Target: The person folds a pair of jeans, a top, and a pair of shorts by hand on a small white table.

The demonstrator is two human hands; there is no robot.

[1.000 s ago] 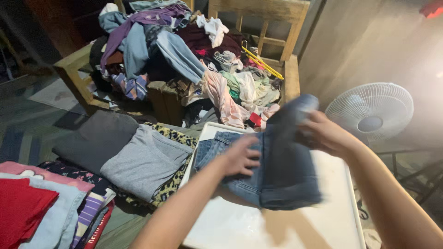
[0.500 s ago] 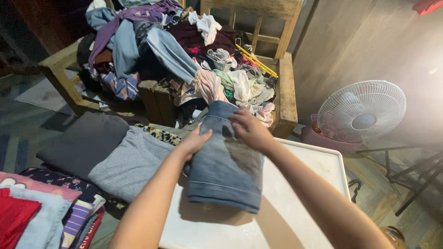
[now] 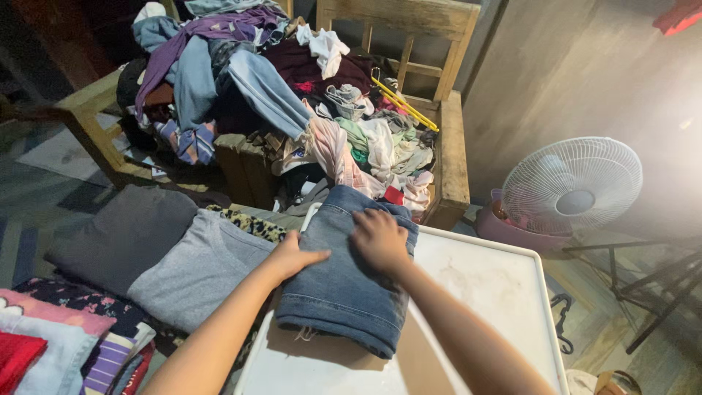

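Jeans (image 3: 340,281) folded on white table (image 3: 482,292)
Long axis runs away from the person. Left hand (image 3: 292,257) lies flat on the left edge, right hand (image 3: 379,240) flat on top; neither grips.

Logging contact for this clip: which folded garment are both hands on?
The blue denim piece on the white table. Left hand and right hand lie flat on it; the grey folded ones beside it are untouched.
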